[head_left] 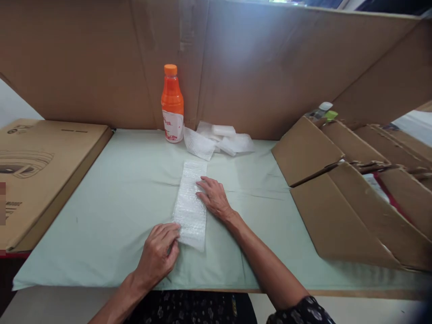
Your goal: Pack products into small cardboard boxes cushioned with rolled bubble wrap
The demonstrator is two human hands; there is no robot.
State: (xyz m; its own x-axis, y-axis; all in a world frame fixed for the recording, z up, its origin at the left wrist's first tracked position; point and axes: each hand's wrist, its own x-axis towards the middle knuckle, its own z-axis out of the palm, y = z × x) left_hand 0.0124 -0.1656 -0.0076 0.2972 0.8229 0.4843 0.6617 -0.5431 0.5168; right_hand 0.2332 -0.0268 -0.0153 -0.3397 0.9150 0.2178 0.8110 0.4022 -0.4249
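Observation:
A long strip of bubble wrap [193, 202] lies flat on the pale green cloth, running away from me. At its lower left edge, my left hand [160, 247] has curled fingers with the thumb beneath, pinching the plastic. My right hand [214, 195] rests over the strip's right edge, fingers stretched out and slightly apart on its upper part. Beyond the strip, several pieces of bubble wrap and white wrapped bundles [224, 137] lie in a loose heap.
An orange bottle [173, 105] with a white label stands upright by the cardboard back wall [270, 67]. A large flat carton [57, 157] lies at the left. Open cardboard bins [344, 216] holding assorted things stand on the right. Green cloth [111, 216] covers the table.

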